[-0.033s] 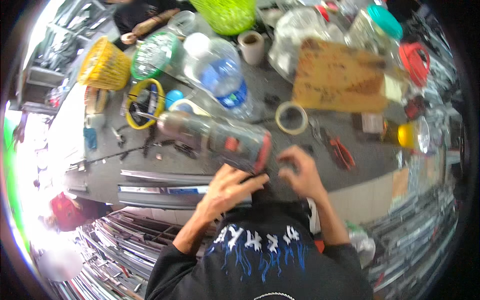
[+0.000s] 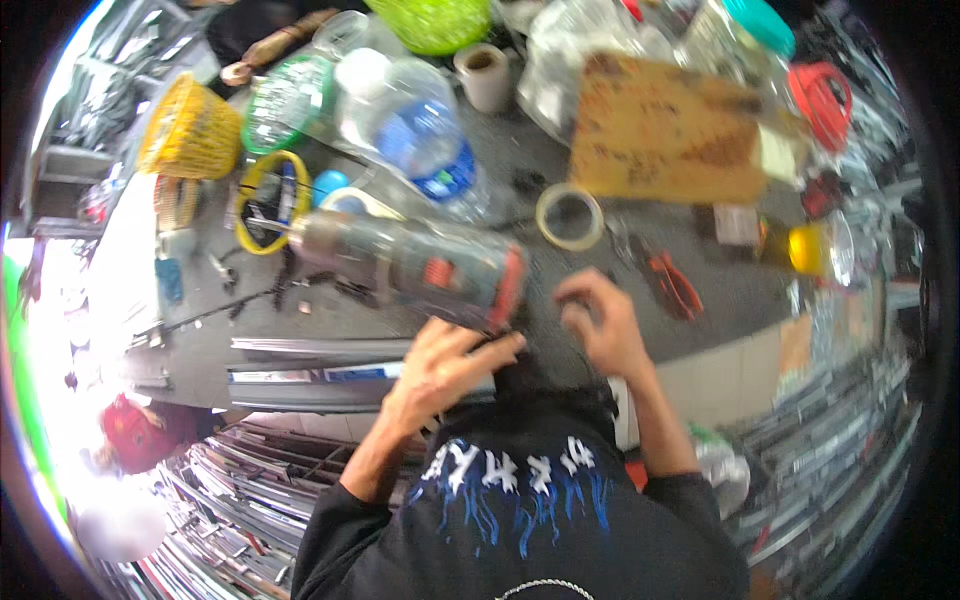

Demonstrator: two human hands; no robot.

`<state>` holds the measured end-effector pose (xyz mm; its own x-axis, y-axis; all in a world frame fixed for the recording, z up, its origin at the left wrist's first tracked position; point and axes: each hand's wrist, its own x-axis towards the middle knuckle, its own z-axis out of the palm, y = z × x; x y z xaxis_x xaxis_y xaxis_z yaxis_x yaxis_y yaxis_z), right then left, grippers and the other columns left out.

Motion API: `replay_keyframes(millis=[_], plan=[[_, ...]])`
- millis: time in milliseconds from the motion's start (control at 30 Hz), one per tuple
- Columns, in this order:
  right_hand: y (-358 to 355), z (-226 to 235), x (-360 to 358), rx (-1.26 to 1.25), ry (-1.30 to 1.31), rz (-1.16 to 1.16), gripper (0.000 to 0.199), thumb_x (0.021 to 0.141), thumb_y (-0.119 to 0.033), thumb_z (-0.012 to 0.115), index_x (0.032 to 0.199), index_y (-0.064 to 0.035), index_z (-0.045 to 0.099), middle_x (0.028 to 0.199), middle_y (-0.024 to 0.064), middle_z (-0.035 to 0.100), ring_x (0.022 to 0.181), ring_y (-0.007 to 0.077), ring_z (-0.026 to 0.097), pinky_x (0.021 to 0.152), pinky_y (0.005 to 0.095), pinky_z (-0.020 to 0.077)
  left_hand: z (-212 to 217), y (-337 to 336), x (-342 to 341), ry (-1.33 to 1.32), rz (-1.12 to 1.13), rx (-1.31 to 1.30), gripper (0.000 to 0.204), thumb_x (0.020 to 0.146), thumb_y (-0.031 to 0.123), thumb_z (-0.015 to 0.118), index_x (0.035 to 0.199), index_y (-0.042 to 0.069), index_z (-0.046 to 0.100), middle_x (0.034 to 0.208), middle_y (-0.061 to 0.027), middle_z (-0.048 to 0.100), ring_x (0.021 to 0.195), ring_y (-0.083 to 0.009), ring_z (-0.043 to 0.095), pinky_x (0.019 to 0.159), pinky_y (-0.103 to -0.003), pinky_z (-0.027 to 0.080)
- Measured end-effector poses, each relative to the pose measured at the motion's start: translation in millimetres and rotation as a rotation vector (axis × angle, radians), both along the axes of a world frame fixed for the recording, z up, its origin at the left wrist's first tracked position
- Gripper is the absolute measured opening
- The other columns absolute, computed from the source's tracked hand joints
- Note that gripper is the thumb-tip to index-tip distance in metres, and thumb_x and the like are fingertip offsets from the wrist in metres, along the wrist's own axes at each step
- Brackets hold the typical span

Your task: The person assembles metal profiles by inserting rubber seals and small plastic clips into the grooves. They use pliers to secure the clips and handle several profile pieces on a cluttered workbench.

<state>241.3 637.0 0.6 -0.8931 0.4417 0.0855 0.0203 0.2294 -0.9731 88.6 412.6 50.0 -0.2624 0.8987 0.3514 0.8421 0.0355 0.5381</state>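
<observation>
Head view, left hand (image 2: 443,362) fingers spread beside clear jar (image 2: 410,262), right hand (image 2: 598,322) curled, empty

A clear water bottle (image 2: 425,140) lies on the counter (image 2: 740,290) near its far edge, wrapped in a blue label (image 2: 432,150). Nearer the person, a clear cylindrical jar (image 2: 405,262) lies on its side, with orange-red label patches (image 2: 438,272) and a red end.

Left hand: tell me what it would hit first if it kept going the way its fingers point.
Probably the clear jar lying on its side, at its red-rimmed end: the left hand points up-right at it, fingertips almost touching. Depth is unclear.
</observation>
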Motion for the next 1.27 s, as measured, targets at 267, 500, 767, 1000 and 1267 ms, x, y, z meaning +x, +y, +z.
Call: replay_keyframes(millis=[267, 500, 767, 1000, 1267], plan=[[36, -10, 37, 0.346, -0.224, -0.109, 0.028, 0.097, -0.020, 0.078, 0.116, -0.0012, 0.069, 0.113, 0.0175, 0.069, 0.108, 0.0386, 0.066, 0.095, 0.0451, 0.0527, -17, -3, 3, -0.007, 0.081, -0.001, 0.032, 0.073, 0.011, 0.096, 0.095, 0.003, 0.076, 0.113, -0.0103, 0.077, 0.091, -0.0281, 0.075, 0.074, -0.039, 0.061], [8, -34, 36, 0.619, -0.279, -0.055, 0.033, 0.089, -0.016, 0.084, 0.117, -0.0038, 0.073, 0.127, 0.0187, 0.066, 0.123, 0.0408, 0.060, 0.107, 0.0505, 0.0482, -30, -6, 0, 0.009, 0.069, 0.099, 0.035, 0.084, 0.030, 0.091, 0.082, 0.010, 0.063, 0.090, -0.0080, 0.068, 0.079, -0.0309, 0.067, 0.071, -0.045, 0.057], [17, -42, 31, 0.418, -0.285, -0.062, 0.016, 0.099, -0.006, 0.073, 0.107, 0.0034, 0.064, 0.107, 0.0150, 0.065, 0.100, 0.0320, 0.067, 0.092, 0.0420, 0.0531, -40, -3, -10, -0.050, 0.015, 0.206, 0.034, 0.087, 0.027, 0.087, 0.093, 0.003, 0.063, 0.113, -0.0125, 0.067, 0.096, -0.0331, 0.068, 0.084, -0.043, 0.059], [-5, 23, 29, -0.359, -0.120, -0.021, 0.012, 0.109, -0.011, 0.061, 0.108, 0.0004, 0.060, 0.101, 0.0082, 0.064, 0.085, 0.0164, 0.064, 0.080, 0.0339, 0.0601, -19, -12, -2, -0.077, 0.038, 0.168, 0.037, 0.083, 0.030, 0.089, 0.088, 0.004, 0.063, 0.111, -0.0106, 0.070, 0.095, -0.0308, 0.071, 0.082, -0.040, 0.061], [-4, 148, 25, -0.372, -0.054, 0.167, 0.017, 0.099, -0.012, 0.076, 0.107, 0.0002, 0.068, 0.092, 0.0014, 0.069, 0.076, 0.0028, 0.055, 0.065, 0.0213, 0.0386, 15, -3, -4, -0.049, 0.060, -0.025, 0.035, 0.078, 0.027, 0.095, 0.085, 0.006, 0.068, 0.090, -0.0098, 0.071, 0.081, -0.0327, 0.072, 0.069, -0.044, 0.057]])
